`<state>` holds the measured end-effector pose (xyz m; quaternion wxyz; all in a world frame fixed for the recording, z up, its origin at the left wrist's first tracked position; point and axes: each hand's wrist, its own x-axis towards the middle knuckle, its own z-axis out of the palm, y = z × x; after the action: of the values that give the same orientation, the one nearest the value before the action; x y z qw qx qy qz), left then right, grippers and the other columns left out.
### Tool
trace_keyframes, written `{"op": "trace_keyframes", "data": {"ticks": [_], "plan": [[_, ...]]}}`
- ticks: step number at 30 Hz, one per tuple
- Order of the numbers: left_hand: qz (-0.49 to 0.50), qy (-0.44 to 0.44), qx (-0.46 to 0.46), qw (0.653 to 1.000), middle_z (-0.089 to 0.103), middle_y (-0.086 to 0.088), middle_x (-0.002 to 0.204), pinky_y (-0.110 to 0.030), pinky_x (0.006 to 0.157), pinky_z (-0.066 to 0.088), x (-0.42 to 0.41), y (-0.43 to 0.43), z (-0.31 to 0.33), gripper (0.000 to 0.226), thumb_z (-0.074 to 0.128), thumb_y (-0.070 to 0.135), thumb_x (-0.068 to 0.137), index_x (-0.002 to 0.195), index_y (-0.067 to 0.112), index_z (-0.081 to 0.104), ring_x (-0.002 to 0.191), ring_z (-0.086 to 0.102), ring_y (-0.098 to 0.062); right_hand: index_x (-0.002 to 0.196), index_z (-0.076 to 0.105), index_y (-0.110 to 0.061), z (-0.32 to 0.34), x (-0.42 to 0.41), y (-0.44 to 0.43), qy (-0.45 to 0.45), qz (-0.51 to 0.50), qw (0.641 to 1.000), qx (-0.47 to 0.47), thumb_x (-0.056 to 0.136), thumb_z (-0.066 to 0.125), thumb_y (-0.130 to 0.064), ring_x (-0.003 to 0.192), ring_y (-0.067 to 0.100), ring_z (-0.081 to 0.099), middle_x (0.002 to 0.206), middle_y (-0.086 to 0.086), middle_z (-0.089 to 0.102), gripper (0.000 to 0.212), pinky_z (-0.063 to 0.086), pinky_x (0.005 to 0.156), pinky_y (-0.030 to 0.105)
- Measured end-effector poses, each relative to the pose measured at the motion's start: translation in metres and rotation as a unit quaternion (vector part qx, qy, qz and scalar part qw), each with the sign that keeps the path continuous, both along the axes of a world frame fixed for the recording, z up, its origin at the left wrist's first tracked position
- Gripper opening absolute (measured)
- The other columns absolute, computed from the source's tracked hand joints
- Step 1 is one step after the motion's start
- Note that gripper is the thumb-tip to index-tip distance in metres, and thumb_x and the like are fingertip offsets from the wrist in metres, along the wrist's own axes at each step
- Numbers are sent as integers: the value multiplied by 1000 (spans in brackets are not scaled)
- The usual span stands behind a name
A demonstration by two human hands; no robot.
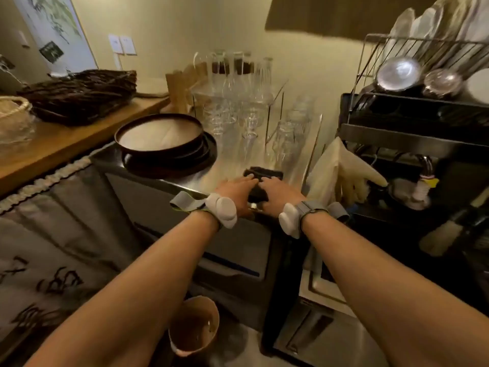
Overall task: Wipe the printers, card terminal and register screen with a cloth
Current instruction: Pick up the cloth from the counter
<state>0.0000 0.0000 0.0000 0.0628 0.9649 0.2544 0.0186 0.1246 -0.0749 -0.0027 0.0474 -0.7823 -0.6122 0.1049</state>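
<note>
We see a restaurant kitchen: a steel counter (211, 178) holds stacked dark plates (164, 147), clear glasses (238, 112) behind them, and a dish rack (412, 107) to their right.

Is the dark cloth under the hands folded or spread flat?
Folded or bunched: the dark cloth sits as a thick, compact wad between the left hand and right hand.

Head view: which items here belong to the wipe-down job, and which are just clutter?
Job:
dark cloth, under both hands
left hand
right hand
No printer, terminal or screen in view.

Clutter:
stacked dark plates
drinking glasses
rubber gloves
dish rack
brush
</note>
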Motion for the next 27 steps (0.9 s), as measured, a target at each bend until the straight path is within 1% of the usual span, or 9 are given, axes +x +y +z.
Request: {"op": "trace_keyframes", "data": {"ticks": [2,4,9,13,17,20,23,25,27], "plan": [[18,64,-8,998,26,-2,158,-46,117,22,12,8,-17,86,75,37,76,148,22,31,145,24,-22,143,33,-15,-16,8,9,-5,14,999,-36,82,64,-38,137,30,27,150,9,29,72,31,111,43],[33,44,11,998,40,-3,149,-41,112,31,13,15,-31,70,72,35,79,141,21,42,138,37,-23,142,34,-16,-32,9,9,-10,8,1000,-26,76,69,-43,134,30,31,147,11,34,79,32,109,43],[51,-31,65,996,64,-3,108,-33,90,40,-3,10,-23,22,59,21,87,107,21,66,101,59,-24,109,62,-20,-20,-13,9,-92,3,994,51,85,59,-30,101,27,55,107,5,59,26,42,88,39],[120,-55,-54,990,69,-8,103,-38,86,51,-66,-16,-10,18,58,15,88,104,16,67,94,64,-27,96,63,-18,0,-64,-6,33,7,999,13,86,53,-20,84,27,58,95,8,64,15,42,72,30],[203,-105,-121,966,68,-10,106,-29,80,47,-193,-62,7,23,60,13,84,106,12,67,99,63,-25,83,63,-14,16,-176,-27,128,64,990,-6,86,50,-26,76,24,57,79,5,59,17,40,56,28],[272,-132,-167,939,69,-7,100,-26,77,47,-295,-95,20,28,64,9,79,105,12,70,93,62,-19,77,62,-18,26,-270,-40,165,120,979,-21,84,50,-28,76,20,58,81,3,60,17,42,57,28],[324,-172,-193,910,66,-4,82,-24,66,44,-366,-119,33,11,65,10,77,85,15,70,79,60,-15,74,64,-17,36,-338,-46,222,148,964,-9,82,51,-27,69,15,56,79,1,61,18,40,56,27],[377,-228,-210,873,64,2,73,-22,60,45,-423,-139,47,9,66,13,78,74,20,67,72,59,-12,87,68,-10,47,-391,-51,269,170,948,-6,85,52,-21,74,16,54,84,3,59,19,41,63,27],[437,-303,-237,813,64,7,76,-20,58,47,-469,-153,58,5,67,16,81,83,21,68,74,61,-8,92,67,-7,59,-432,-56,351,183,918,-10,88,55,-16,74,16,56,83,4,61,16,44,62,24]]}}
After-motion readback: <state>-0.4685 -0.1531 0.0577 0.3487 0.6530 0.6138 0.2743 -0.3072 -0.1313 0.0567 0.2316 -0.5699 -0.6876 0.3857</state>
